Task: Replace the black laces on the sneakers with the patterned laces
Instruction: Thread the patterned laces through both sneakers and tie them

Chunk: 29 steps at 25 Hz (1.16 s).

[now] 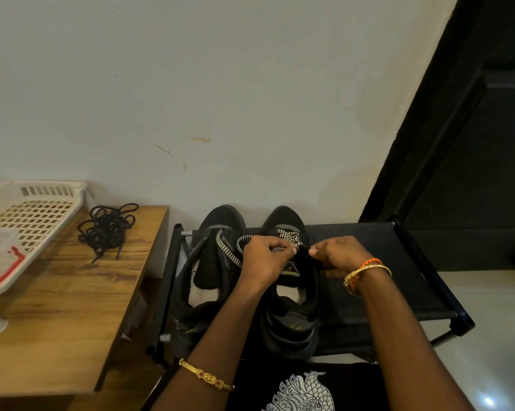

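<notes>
White basket (pixel 31 215) on counter (pixel 72 292), contents unclear; black laces (pixel 106 228) heaped beside. On rack (pixel 383 262), two sneakers (pixel 212 262). Left hand (pixel 265 259) and right hand (pixel 336 253) over right sneaker, pinching patterned lace (pixel 289 237).

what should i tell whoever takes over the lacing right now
Left hand grips the patterned lace on the right sneaker; right hand pinches its black tip.
Left sneaker carries a patterned lace, loose, not fully threaded.
Both sneakers sit on the black rack.
Done: black laces are out, piled on the wooden table.
Left: finish threading both sneakers.
</notes>
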Each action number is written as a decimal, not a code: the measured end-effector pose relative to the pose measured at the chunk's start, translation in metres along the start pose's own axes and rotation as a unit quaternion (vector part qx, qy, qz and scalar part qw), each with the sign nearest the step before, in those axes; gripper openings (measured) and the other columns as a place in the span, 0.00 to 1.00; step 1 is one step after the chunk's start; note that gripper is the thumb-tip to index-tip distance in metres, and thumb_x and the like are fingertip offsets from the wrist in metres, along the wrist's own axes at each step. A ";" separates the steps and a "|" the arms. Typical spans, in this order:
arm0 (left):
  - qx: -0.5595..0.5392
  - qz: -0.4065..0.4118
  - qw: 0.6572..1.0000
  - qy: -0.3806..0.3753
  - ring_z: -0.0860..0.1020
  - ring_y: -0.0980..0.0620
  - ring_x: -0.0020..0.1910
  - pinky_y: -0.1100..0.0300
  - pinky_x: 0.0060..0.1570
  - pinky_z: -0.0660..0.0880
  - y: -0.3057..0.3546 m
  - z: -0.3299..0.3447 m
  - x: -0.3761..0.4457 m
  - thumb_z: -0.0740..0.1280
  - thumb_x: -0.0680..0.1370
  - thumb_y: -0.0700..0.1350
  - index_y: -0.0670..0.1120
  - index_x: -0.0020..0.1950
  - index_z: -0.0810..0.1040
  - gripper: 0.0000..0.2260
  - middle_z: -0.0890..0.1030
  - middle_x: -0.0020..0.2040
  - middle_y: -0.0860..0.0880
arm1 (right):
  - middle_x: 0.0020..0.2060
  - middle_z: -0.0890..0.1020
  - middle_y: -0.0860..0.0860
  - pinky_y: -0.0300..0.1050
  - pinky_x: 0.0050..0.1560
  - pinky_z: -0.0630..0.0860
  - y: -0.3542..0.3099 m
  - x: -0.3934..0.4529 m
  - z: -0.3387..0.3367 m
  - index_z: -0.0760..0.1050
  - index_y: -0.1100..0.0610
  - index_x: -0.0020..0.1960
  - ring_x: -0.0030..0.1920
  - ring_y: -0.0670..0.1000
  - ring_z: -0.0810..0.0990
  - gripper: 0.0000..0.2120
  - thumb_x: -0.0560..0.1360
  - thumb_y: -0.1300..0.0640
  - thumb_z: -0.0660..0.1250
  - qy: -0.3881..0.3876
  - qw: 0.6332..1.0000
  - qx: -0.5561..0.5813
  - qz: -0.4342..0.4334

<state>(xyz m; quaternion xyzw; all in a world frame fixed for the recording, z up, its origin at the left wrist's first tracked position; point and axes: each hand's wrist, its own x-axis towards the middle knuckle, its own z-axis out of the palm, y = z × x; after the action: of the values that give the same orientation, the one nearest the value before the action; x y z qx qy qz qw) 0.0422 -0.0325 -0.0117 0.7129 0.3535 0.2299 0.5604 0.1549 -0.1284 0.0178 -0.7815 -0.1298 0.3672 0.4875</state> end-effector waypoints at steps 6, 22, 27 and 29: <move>-0.004 -0.030 0.999 -0.021 0.82 0.54 0.49 0.52 0.56 0.78 -0.002 0.006 -0.001 0.74 0.72 0.43 0.53 0.40 0.84 0.05 0.85 0.45 0.51 | 0.39 0.80 0.56 0.45 0.36 0.75 -0.002 0.003 -0.009 0.78 0.63 0.46 0.40 0.51 0.79 0.06 0.76 0.69 0.63 -0.057 0.996 0.039 0.049; 0.298 0.049 0.953 0.030 0.78 0.55 0.42 0.63 0.39 0.68 0.020 0.016 -0.005 0.70 0.75 0.49 0.52 0.46 0.84 0.04 0.83 0.46 0.53 | 0.37 0.81 0.55 0.40 0.29 0.77 0.002 0.009 -0.015 0.79 0.61 0.43 0.38 0.50 0.80 0.04 0.74 0.67 0.66 -0.076 0.996 0.024 0.028; 0.249 0.024 0.968 0.034 0.76 0.58 0.37 0.60 0.45 0.75 0.019 0.018 -0.003 0.72 0.74 0.48 0.52 0.45 0.84 0.02 0.84 0.43 0.53 | 0.36 0.81 0.54 0.40 0.28 0.76 0.002 0.009 -0.016 0.79 0.62 0.44 0.37 0.49 0.80 0.03 0.74 0.67 0.67 -0.080 0.996 0.018 0.028; 0.273 0.036 0.961 0.025 0.77 0.57 0.39 0.62 0.43 0.73 0.018 0.018 -0.003 0.72 0.74 0.49 0.52 0.46 0.84 0.04 0.84 0.44 0.54 | 0.36 0.81 0.54 0.40 0.28 0.77 0.001 0.008 -0.017 0.79 0.62 0.43 0.36 0.49 0.79 0.03 0.74 0.67 0.67 -0.078 0.996 0.021 0.027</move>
<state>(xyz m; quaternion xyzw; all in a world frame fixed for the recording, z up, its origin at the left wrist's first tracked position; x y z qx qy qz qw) 0.0578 -0.0487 0.0011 0.8451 0.3908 0.1625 0.3267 0.1728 -0.1358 0.0174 -0.7436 -0.1388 0.4422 0.4819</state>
